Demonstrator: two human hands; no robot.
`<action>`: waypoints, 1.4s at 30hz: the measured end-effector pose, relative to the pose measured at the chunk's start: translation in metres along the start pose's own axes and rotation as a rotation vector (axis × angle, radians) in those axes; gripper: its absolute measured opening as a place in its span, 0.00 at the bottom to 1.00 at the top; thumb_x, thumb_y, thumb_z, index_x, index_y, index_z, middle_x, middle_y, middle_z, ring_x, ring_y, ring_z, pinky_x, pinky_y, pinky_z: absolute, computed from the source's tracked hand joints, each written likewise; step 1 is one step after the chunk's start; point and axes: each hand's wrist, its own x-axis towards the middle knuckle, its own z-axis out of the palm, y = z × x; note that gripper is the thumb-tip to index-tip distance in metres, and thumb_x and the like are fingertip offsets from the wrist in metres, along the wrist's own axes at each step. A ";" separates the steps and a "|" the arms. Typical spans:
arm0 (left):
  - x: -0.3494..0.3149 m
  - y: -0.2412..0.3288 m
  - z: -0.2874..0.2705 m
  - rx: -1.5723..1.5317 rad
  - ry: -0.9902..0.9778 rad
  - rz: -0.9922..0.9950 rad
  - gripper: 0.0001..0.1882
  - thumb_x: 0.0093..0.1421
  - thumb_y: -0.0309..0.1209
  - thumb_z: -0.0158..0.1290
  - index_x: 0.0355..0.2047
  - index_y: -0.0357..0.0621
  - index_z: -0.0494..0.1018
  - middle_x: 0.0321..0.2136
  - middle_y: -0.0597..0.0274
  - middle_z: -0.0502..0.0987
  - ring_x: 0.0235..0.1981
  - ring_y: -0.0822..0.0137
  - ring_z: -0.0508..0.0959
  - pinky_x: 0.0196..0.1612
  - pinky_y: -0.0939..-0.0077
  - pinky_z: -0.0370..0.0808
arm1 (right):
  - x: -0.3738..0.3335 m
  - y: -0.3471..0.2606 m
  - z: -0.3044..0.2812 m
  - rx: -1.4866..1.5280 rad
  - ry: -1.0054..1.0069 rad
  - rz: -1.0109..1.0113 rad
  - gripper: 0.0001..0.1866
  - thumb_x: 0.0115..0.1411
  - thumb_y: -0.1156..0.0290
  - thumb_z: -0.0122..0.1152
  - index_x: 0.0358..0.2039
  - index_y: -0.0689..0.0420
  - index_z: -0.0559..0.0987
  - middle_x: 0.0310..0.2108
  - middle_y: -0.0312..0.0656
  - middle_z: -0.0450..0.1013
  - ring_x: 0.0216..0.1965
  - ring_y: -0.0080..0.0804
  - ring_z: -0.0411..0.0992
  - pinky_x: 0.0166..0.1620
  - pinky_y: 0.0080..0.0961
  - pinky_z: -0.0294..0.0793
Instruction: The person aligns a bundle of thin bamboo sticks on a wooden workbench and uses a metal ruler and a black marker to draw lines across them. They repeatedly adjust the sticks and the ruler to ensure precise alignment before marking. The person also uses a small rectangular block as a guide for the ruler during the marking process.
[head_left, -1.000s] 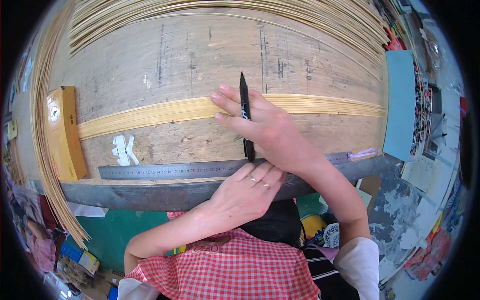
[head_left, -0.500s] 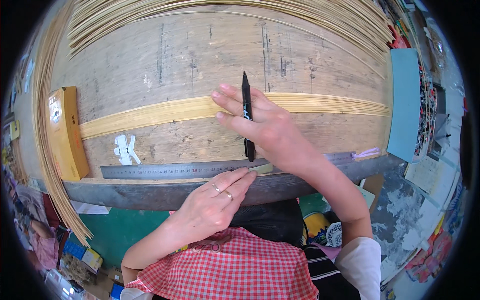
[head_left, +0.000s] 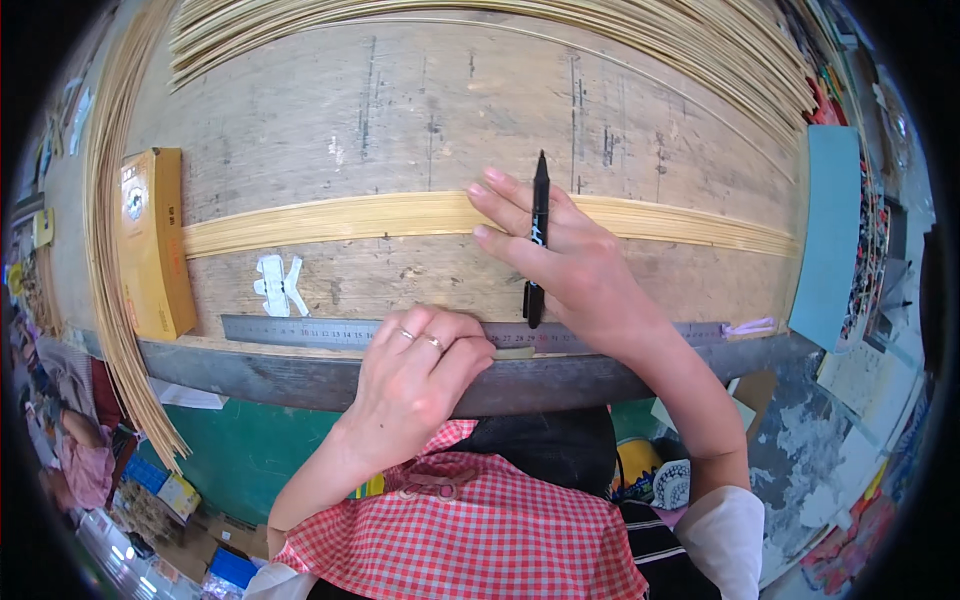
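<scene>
Flat bundled bamboo strips (head_left: 350,219) run sideways across the wooden table. My right hand (head_left: 575,255) rests over them with fingers reaching left. A black marker pen (head_left: 540,205) is held among its fingers, dark tip pointing away from me. My left hand (head_left: 415,375) is curled over the table's near edge and covers part of a steel ruler (head_left: 290,330). From its fingertips juts a small pale flat piece (head_left: 516,352), seemingly pinched; the rest of the piece is hidden.
A yellow-orange box (head_left: 158,245) stands at the left, beside long loose strips (head_left: 110,190). More strips (head_left: 480,12) lie along the far side. A blue-grey block (head_left: 828,235) stands at the right end. A white paper cutout (head_left: 278,284) lies near the ruler.
My left hand has moved left over the ruler, its fingers more curled, and the pale piece has shifted nearer me. My right hand keeps its place on the strips. The whole view has shifted slightly.
</scene>
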 end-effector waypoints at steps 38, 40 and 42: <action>0.016 -0.088 -0.054 0.168 0.020 -0.094 0.29 0.53 0.34 0.66 0.58 0.50 0.78 0.63 0.64 0.74 0.70 0.51 0.64 0.70 0.42 0.55 | 0.006 -0.010 -0.008 -0.058 -0.050 0.081 0.19 0.50 0.85 0.58 0.44 0.60 0.83 0.59 0.44 0.75 0.67 0.45 0.66 0.68 0.47 0.64; 0.016 -0.088 -0.055 0.167 0.027 -0.092 0.29 0.53 0.34 0.66 0.58 0.50 0.77 0.63 0.65 0.74 0.69 0.51 0.64 0.70 0.42 0.54 | 0.007 -0.012 -0.009 -0.056 -0.067 0.094 0.20 0.49 0.86 0.59 0.44 0.60 0.83 0.59 0.45 0.75 0.68 0.45 0.66 0.69 0.46 0.62; 0.015 -0.088 -0.055 0.164 0.034 -0.093 0.29 0.54 0.34 0.66 0.58 0.50 0.77 0.63 0.65 0.74 0.69 0.51 0.64 0.70 0.42 0.54 | 0.008 -0.013 -0.014 -0.061 -0.115 0.087 0.21 0.51 0.84 0.61 0.47 0.60 0.82 0.60 0.48 0.74 0.68 0.47 0.65 0.69 0.46 0.61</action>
